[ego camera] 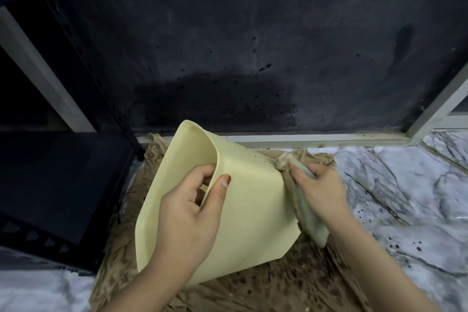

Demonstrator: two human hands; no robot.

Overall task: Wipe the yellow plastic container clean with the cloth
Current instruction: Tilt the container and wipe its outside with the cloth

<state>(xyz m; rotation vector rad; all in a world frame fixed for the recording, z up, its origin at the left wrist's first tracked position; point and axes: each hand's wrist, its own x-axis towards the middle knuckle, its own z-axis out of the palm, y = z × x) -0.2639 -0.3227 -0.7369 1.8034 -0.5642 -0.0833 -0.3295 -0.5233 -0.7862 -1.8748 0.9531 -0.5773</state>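
Container: the yellow plastic container [249,200] is tilted on its side above the brown sheet [291,284], its mouth turned left and its base toward the right.
Left hand: my left hand [188,213] pinches the rim, thumb outside, fingers inside the mouth.
Right hand: my right hand [320,191] grips the bunched cloth [307,213] against the base edge.
Remaining dirt: dark specks show near the upper right corner.
Risk, slip: a rim-only pinch may let the container twist under wiping pressure.
Risk, smear: the cloth looks soiled and may spread grime.
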